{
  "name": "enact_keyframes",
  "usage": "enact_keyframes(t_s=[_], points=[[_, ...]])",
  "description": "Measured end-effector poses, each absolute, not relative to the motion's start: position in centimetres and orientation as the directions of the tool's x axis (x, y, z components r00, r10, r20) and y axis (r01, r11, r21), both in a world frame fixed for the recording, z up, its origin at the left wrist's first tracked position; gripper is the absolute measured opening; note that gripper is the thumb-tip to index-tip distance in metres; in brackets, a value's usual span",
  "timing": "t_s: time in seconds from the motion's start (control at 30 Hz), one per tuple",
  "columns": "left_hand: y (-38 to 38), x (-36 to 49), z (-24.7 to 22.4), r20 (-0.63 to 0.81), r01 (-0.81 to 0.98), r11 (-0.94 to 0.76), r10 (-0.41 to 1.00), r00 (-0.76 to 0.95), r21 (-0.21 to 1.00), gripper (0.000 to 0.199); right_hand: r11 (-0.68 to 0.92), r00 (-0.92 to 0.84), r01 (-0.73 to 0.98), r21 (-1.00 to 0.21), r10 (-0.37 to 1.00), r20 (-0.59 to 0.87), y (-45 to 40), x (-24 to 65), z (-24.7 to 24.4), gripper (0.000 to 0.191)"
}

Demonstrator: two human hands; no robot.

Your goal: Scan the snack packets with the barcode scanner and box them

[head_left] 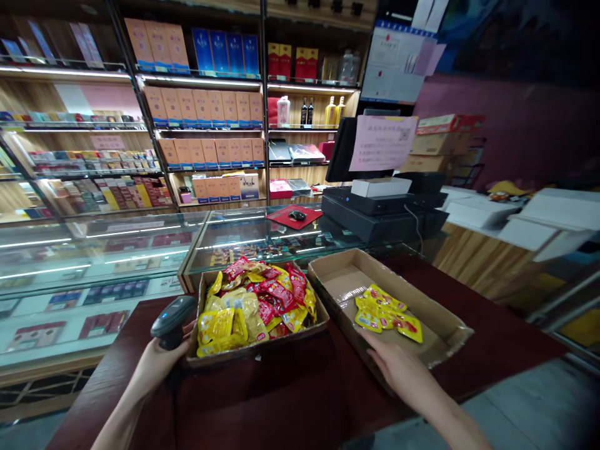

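Left hand on a scanner, right hand at a shallow carton of snack packets

In the head view, the left hand (162, 362) is closed around a dark handheld barcode scanner (173, 312), held upright with its head on top, just beside the left end of a cardboard box (285, 342). That box is heaped with red and yellow snack packets (276, 299), with some paler gold ones toward its near left part.

The right hand (394, 365) reaches in from the lower right, its fingers extended at the near side of a shallow cardboard carton (337, 278); whether they grip the carton wall, I cannot tell. Inside the carton, a small group of yellow packets (387, 312) lies overlapping, beyond the fingertips, with bare cardboard around it.

Box and carton sit side by side on a dark red-brown counter (281, 400). Behind them, a glass display case (225, 240) carries a red mouse pad (281, 217) with a black mouse (297, 215) on it. To the right of the pad stands a monitor (341, 150) with a printed sheet (382, 140) over its screen side. Farther back, shelves (206, 130) hold boxed goods and bottles.
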State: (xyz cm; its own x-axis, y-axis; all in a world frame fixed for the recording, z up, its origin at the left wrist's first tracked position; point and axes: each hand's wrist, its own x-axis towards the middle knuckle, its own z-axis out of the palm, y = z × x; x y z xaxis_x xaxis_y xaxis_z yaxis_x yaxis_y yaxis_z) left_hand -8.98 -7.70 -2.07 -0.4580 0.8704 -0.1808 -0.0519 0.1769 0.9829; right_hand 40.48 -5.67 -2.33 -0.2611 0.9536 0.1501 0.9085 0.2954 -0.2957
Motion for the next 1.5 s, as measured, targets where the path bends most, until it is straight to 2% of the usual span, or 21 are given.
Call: enact_keyframes(t_s=[0.1,0.2,0.3,0.37,0.4,0.47,0.53,0.6,0.63,0.73,0.8,0.9,0.97,1.03,1.1,1.2,1.27,1.33,1.4,1.5], points=[[-7.0,-8.9,-1.7,-0.183,-0.057,0.177,0.873,-0.452,0.983,0.039,0.282,-0.247,0.928,-0.244,0.955,0.163,-5.5,40.2,-2.5,0.046],[-7.4,-9.3,-1.4,-0.197,-0.071,0.185,0.876,-0.440,0.980,0.044,0.241,-0.217,0.958,-0.157,0.964,0.157,-5.6,39.4,-1.8,0.044],[-9.1,-9.2,-0.5,-0.201,-0.083,0.184,0.853,-0.481,0.979,0.055,0.192,-0.156,0.977,-0.089,0.940,0.303,-6.4,36.7,0.6,0.042],[-10.8,-8.1,0.7,-0.177,-0.101,0.146,0.806,-0.565,0.984,0.061,0.244,-0.135,0.952,-0.185,0.877,0.462,-7.5,33.4,2.6,0.044],[-11.6,-7.1,1.4,-0.169,-0.119,0.122,0.787,-0.593,0.985,0.063,0.325,-0.160,0.904,-0.276,0.859,0.487,-8.2,31.4,3.5,0.042],[-13.1,-4.2,2.7,-0.153,-0.160,0.076,0.818,-0.554,0.984,0.069,0.520,-0.322,0.716,-0.466,0.838,0.440,-9.7,27.0,5.0,0.040],[-14.1,-0.5,3.6,-0.145,-0.222,0.043,0.872,-0.467,0.974,0.071,0.596,-0.466,0.528,-0.605,0.799,0.380,-11.0,23.1,5.8,0.057],[-14.5,3.4,4.0,-0.188,-0.323,0.057,0.900,-0.393,0.945,0.066,0.620,-0.505,0.394,-0.678,0.763,0.404,-11.9,20.4,6.1,0.075],[-14.5,5.2,4.0,-0.202,-0.376,0.055,0.909,-0.364,0.925,0.061,0.628,-0.507,0.338,-0.701,0.749,0.427,-12.0,19.5,6.1,0.077],[-14.2,8.7,3.8,-0.196,-0.467,0.091,0.964,-0.181,0.879,0.054,0.598,-0.466,0.246,-0.762,0.763,0.448,-11.8,18.8,5.6,0.061],[-13.9,9.5,3.8,-0.183,-0.459,0.148,0.983,-0.032,0.876,0.055,0.542,-0.383,0.241,-0.805,0.815,0.434,-11.1,19.1,4.8,0.050],[-13.5,9.0,4.5,-0.036,-0.287,0.064,0.994,0.103,0.956,0.060,0.476,-0.217,0.219,-0.852,0.875,0.434,-9.7,19.9,3.3,0.047],[-12.9,7.7,5.3,0.065,-0.043,-0.057,0.976,0.206,0.997,0.060,0.454,-0.133,0.199,-0.869,0.891,0.435,-8.5,20.3,2.5,0.045],[-11.8,6.0,6.1,0.081,0.238,-0.152,0.955,0.285,0.959,0.052,0.395,-0.085,0.184,-0.900,0.919,0.386,-7.5,20.6,2.2,0.038],[-10.1,4.0,6.8,0.104,0.533,-0.218,0.966,0.236,0.818,0.040,0.291,-0.067,0.149,-0.945,0.956,0.284,-6.7,20.7,2.2,0.033],[-7.1,1.7,7.2,0.350,0.801,-0.289,0.931,0.106,0.524,0.030,0.140,-0.079,0.089,-0.986,0.988,0.133,-6.6,20.6,2.5,0.028],[-5.2,0.9,7.2,0.429,0.881,-0.316,0.891,0.149,0.352,0.032,0.096,-0.099,0.070,-0.993,0.991,0.089,-7.1,20.4,2.6,0.022],[-3.6,0.8,6.8,0.434,0.914,-0.348,0.871,0.232,0.209,0.048,0.082,-0.117,0.062,-0.995,0.990,0.074,-7.9,20.2,2.7,0.017],[-2.5,0.9,6.4,0.371,0.929,-0.348,0.885,0.283,0.123,0.053,0.067,-0.128,0.050,-0.996,0.990,0.061,-8.6,20.0,2.9,0.016],[-1.3,1.2,6.3,0.289,0.950,-0.303,0.919,0.269,0.079,0.041,0.055,-0.151,0.010,-0.998,0.987,0.053,-9.5,20.0,3.0,0.015]])
